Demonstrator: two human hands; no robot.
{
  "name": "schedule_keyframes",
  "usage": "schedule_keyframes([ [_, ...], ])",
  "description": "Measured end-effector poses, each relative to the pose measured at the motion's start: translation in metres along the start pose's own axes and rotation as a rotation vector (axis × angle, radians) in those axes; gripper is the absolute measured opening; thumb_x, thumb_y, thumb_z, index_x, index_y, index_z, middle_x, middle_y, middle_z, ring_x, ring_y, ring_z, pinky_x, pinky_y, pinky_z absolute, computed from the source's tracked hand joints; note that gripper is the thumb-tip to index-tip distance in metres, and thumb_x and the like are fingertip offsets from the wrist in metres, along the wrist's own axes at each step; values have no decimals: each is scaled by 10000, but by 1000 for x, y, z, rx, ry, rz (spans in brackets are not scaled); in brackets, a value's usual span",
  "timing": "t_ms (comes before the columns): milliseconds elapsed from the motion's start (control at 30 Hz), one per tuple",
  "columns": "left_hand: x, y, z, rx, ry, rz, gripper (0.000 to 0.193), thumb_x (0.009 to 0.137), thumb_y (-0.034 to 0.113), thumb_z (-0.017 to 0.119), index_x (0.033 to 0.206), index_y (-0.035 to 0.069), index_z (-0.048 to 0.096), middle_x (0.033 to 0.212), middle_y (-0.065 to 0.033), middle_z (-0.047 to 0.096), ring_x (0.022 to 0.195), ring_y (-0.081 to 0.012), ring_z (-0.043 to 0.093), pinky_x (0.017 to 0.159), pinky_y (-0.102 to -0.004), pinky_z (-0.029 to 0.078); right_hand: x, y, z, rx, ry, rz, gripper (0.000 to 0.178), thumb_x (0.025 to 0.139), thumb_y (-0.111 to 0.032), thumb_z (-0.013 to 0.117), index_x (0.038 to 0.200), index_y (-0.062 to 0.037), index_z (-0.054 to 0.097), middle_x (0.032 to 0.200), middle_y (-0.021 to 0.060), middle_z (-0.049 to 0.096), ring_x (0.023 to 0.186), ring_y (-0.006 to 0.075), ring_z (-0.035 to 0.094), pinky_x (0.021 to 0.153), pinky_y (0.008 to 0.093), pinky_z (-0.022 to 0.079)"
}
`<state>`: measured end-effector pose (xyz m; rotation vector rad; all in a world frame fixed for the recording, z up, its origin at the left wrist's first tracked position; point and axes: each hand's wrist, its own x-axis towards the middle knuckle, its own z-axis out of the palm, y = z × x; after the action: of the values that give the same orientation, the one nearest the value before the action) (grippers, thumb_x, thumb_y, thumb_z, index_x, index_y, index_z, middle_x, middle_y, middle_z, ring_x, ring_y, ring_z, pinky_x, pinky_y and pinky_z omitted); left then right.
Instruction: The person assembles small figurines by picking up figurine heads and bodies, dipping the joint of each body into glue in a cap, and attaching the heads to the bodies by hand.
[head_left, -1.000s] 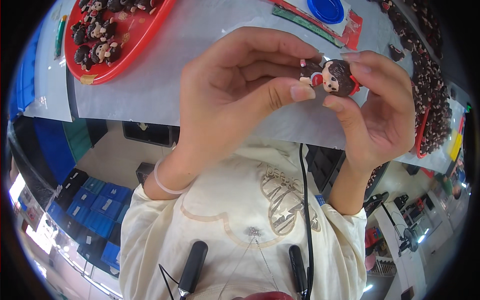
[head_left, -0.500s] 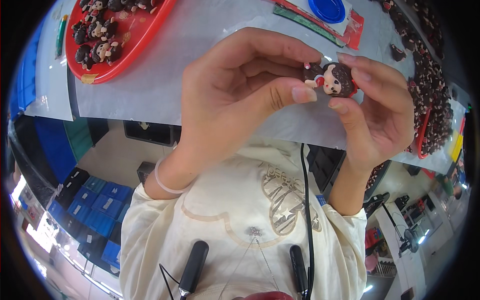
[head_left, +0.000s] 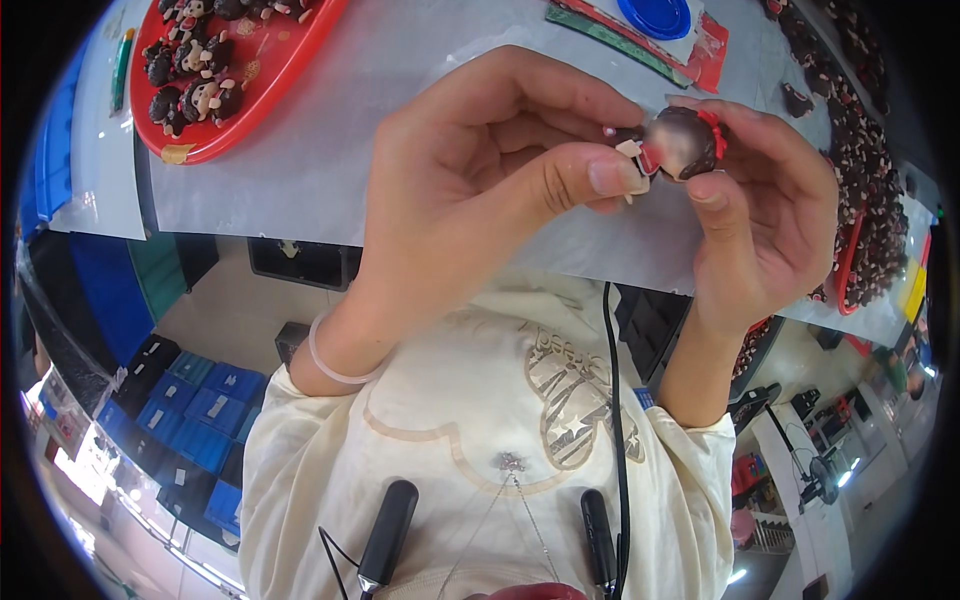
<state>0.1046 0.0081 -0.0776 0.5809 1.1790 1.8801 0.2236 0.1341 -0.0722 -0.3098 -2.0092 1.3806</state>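
Left hand (head_left: 450, 190) has a little dark brown figurine (head_left: 682, 150) pinched between thumb and fingers, gripping it by the body, just right of centre near the top of the frame. The thing's lying sideways, head pointing right, with a red bow on the far end and its front a bit blurred. Right hand (head_left: 775, 205) is curled around the head end, fingers over the top and thumb underneath; honestly can't tell from this angle if that thumb is pressing on it or just sitting next to it. Both hands are up over a pale-covered table (head_left: 290, 195). Upper left of the frame there's a red tray (head_left: 265, 105) with a bunch of similar figurines (head_left: 205, 65) in it, and a thin green stick (head_left: 122, 70) lies to the left of that. Top right you've got a round blue lid (head_left: 655, 15), and along the right side a big heap of small brown pieces (head_left: 870, 220). Pale bracelet (head_left: 320, 360) on the left wrist, cream shirt (head_left: 450, 390) filling the lower middle, blue bins (head_left: 205, 420) down at lower left.
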Motion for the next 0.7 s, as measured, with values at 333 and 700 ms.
schedule_keyframes([
  [333, -1, -5, -2, 11, 17, 66, 325, 753, -2, 660, 1022, -75, 493, 1019, -175, 579, 888, -194, 604, 754, -288, 527, 3, 7, 1, 69, -15, -53, 364, 760, 5, 644, 1067, 81, 464, 1008, 260, 585, 906, 286, 614, 781, 318, 518],
  [700, 1, -6, -5, 29, -25, 98, 312, 759, -30, 641, 1027, -64, 486, 1079, -189, 548, 963, -213, 578, 822, -308, 502, 6, 11, 0, 71, -70, -134, 309, 759, 60, 613, 1042, 67, 489, 1074, 286, 535, 997, 330, 567, 832, 375, 500],
])
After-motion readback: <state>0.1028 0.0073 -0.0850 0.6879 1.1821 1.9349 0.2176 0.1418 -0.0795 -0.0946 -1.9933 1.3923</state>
